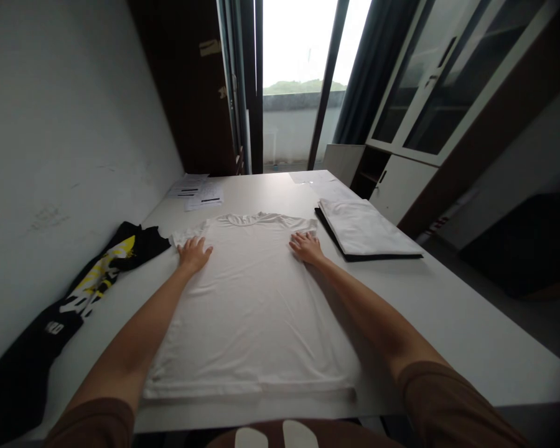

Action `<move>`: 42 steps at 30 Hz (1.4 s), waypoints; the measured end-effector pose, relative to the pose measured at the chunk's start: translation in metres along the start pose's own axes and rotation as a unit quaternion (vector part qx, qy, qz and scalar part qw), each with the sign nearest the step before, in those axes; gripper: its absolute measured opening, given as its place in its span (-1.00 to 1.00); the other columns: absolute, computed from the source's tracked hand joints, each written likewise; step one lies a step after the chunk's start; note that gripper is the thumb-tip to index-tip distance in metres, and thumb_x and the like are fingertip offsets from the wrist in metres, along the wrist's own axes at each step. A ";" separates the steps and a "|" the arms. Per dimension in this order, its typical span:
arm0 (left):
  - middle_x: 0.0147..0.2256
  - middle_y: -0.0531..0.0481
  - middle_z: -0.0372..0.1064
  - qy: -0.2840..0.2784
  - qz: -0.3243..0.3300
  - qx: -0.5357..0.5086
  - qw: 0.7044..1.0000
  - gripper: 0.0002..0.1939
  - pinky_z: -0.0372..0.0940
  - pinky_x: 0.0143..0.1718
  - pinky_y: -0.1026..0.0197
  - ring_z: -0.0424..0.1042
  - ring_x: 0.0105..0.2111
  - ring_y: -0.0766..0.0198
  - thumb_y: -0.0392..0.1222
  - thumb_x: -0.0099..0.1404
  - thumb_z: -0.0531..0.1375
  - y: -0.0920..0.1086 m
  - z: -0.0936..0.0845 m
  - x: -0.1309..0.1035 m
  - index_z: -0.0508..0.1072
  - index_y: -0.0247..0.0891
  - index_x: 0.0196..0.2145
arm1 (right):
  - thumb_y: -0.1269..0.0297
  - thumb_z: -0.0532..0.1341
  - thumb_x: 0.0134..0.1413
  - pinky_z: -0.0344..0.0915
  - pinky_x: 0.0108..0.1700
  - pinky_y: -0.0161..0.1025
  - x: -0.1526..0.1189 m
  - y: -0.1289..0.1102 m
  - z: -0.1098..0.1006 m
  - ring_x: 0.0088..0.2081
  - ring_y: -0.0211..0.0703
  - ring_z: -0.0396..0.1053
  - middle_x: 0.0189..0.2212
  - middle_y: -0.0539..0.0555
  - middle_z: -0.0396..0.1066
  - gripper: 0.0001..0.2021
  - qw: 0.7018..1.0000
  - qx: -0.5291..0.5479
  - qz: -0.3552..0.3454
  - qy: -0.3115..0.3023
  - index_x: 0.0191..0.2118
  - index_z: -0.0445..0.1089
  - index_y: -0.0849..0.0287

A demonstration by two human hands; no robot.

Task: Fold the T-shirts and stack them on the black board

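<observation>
Your brown sleeves (432, 392) nearest; white T-shirt (256, 305) centre, laid flat, unfolded, lightly creased; left hand (194, 254), right hand (307, 247) open on its far end, gripping nothing; folded white cloth (368, 227) right.

White shirt (256, 298) (flat) on table (429, 311)

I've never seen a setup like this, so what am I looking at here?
There's no robot here, just a person working bare-handed. The picture comes from a camera worn on their head, looking forward and down. A white shirt lies spread on a white table. The left hand and right hand rest open near its sleeves, holding nothing. To the right is folded white cloth on something black; to the left, a black garment with yellow and white print. Papers lie farther back.
</observation>
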State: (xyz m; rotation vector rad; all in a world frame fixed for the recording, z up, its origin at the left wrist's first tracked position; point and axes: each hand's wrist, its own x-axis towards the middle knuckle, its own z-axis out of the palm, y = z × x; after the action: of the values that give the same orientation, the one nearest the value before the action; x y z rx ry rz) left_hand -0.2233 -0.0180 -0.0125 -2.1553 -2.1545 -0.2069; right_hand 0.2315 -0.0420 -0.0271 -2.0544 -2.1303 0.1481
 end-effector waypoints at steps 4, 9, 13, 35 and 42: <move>0.44 -0.17 -0.09 -0.048 -0.005 -0.011 0.999 -0.26 -0.14 0.33 -0.39 -0.08 0.41 -0.14 0.25 0.46 -0.19 -0.013 0.012 0.011 0.08 -0.15 0.43 | -0.16 -0.09 0.37 -0.12 0.34 0.33 0.007 0.000 -0.001 0.45 0.28 -0.21 0.46 0.06 -0.09 -0.36 1.000 -0.017 0.015 -0.011 0.44 0.06 -0.03; 0.46 -0.11 -0.20 -0.066 -0.015 -0.005 0.998 -0.25 -0.21 0.34 -0.42 -0.17 0.43 -0.15 0.30 0.44 -0.22 -0.019 0.021 0.015 0.06 -0.08 0.44 | -0.17 -0.09 0.36 -0.13 0.35 0.32 0.005 -0.002 0.000 0.45 0.29 -0.24 0.48 0.06 -0.14 -0.34 0.999 -0.034 0.014 -0.018 0.45 0.01 -0.04; 0.46 -0.15 -0.19 -0.077 -0.024 -0.003 0.997 -0.22 -0.27 0.34 -0.42 -0.19 0.44 -0.18 0.33 0.43 -0.21 -0.018 0.020 0.015 0.04 -0.08 0.44 | -0.16 -0.12 0.38 -0.13 0.34 0.32 -0.001 -0.005 0.000 0.44 0.30 -0.23 0.47 0.12 -0.11 -0.35 0.998 -0.059 0.007 -0.005 0.45 0.03 -0.01; 0.45 -0.18 -0.12 -0.060 0.016 -0.012 0.998 -0.32 -0.11 0.34 -0.28 -0.09 0.42 -0.09 0.21 0.45 -0.15 0.021 0.040 0.114 0.13 -0.09 0.40 | -0.16 -0.17 0.39 -0.22 0.39 0.24 0.110 -0.029 0.010 0.46 0.16 -0.26 0.48 0.16 -0.21 -0.32 0.999 -0.030 0.014 -0.037 0.47 -0.03 0.06; 0.46 -0.15 -0.19 -0.061 0.004 -0.017 0.998 -0.26 -0.19 0.36 -0.31 -0.16 0.44 -0.10 0.27 0.44 -0.21 0.025 0.051 0.132 0.04 -0.09 0.44 | -0.21 -0.22 0.36 -0.28 0.39 0.28 0.136 -0.019 0.018 0.47 0.18 -0.32 0.49 0.19 -0.27 -0.25 0.999 -0.030 0.012 -0.041 0.49 -0.11 0.11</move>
State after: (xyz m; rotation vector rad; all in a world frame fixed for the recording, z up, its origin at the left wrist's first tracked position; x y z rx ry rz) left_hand -0.1973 0.1207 -0.0409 -2.2507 -2.2209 -0.1159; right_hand 0.2053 0.0939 -0.0333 -2.1436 -2.1847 0.1768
